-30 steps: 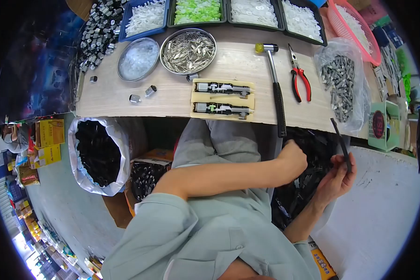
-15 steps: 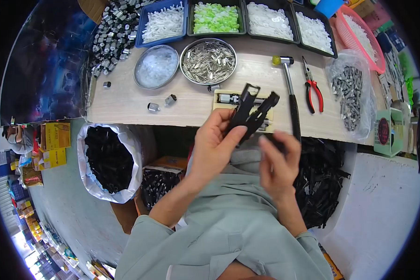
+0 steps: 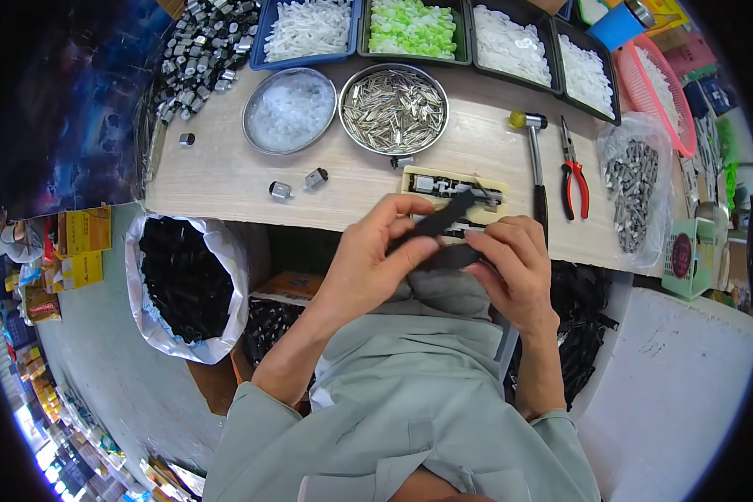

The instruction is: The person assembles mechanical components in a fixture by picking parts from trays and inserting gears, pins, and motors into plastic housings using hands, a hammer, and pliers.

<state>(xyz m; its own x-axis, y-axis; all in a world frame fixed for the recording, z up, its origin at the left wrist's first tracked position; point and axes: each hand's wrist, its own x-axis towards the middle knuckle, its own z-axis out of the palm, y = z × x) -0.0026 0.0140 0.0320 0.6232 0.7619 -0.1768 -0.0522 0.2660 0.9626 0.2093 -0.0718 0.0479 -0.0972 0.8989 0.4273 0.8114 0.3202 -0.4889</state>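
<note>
My left hand (image 3: 381, 255) is closed around two long black plastic shell pieces (image 3: 443, 219), just over the table's front edge. They spread apart at an angle, and the upper one is blurred at its far end. My right hand (image 3: 514, 263) has its thumb and fingertips together at the right end of the lower piece (image 3: 450, 257), pinching it. Right behind the pieces lies a cream fixture (image 3: 498, 186) holding a black housing with a small silver motor (image 3: 424, 185). The pieces and my fingers hide the front of the fixture.
Behind stand a bowl of metal parts (image 3: 396, 69), a dish of translucent bits (image 3: 251, 125) and trays of plastic parts (image 3: 414, 58). A hammer (image 3: 535, 155), pliers (image 3: 574, 180) and a parts bag (image 3: 632, 188) lie right. Loose motors (image 3: 281, 191) lie left; a sack of black pieces (image 3: 184, 280) stands below.
My right hand has moved up and in to grip the lower black piece; it was apart from it before. The pieces have tipped from upright toward flatter, pointing right. The view has shifted slightly.
</note>
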